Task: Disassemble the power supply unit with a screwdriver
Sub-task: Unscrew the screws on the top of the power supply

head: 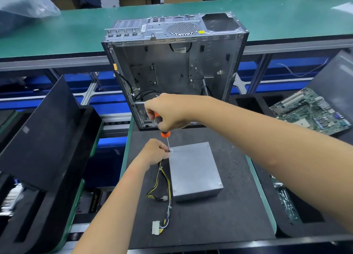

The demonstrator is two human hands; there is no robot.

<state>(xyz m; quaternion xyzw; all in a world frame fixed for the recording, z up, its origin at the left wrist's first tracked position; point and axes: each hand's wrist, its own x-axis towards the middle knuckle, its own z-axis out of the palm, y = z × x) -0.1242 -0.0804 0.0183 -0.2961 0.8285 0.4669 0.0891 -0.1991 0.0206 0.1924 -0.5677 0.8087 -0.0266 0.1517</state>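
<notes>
A grey metal power supply unit [193, 172] lies flat on the dark mat [219, 221], with its yellow and black cable bundle [164, 189] trailing to the left and ending in a white connector. My right hand [168, 111] grips the orange and black handle of a screwdriver [165, 134], which stands nearly upright. Its thin shaft meets the unit's far left corner, where a screw sits. My left hand [155, 151] pinches the shaft just above the tip, beside that corner.
An empty, open computer case [172, 66] stands just behind the mat. A green motherboard [309, 110] rests in a black tray at the right. Black panels and foam trays [44, 131] fill the left side. A green workbench [76, 28] runs across the back.
</notes>
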